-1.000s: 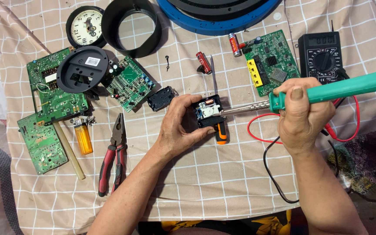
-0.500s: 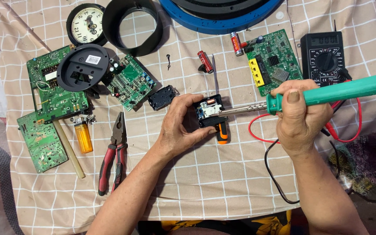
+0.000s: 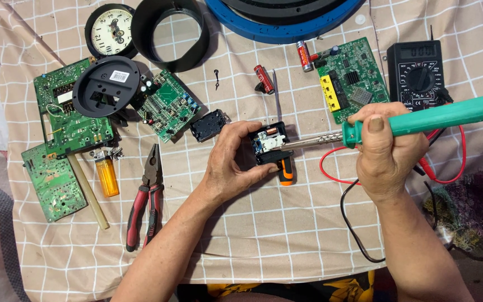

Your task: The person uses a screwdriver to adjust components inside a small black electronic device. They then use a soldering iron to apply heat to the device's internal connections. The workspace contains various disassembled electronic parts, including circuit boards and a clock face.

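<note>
- The left hand (image 3: pixel 231 162) curls closed around a small black plastic clock movement (image 3: pixel 269 146), boxy with its back open on a copper coil, near the middle of the checked cloth (image 3: pixel 264 246).
- The right hand (image 3: pixel 386 150) is wrapped tight around a soldering iron (image 3: pixel 420 118) by its smooth green handle; the metal tip rests on the movement.
- An orange-and-black screwdriver (image 3: pixel 285 168) lies just under the movement.
- Red-handled pliers (image 3: pixel 146 198) and an amber lighter (image 3: pixel 107 176) lie towards the cloth's left edge.
- Farther off: green circuit boards (image 3: pixel 356 78) (bumpy with components), a black multimeter (image 3: pixel 416 72) by the right edge.
- At the far edge, a round clock face (image 3: pixel 110 31) beside a black ring (image 3: pixel 169 33).
</note>
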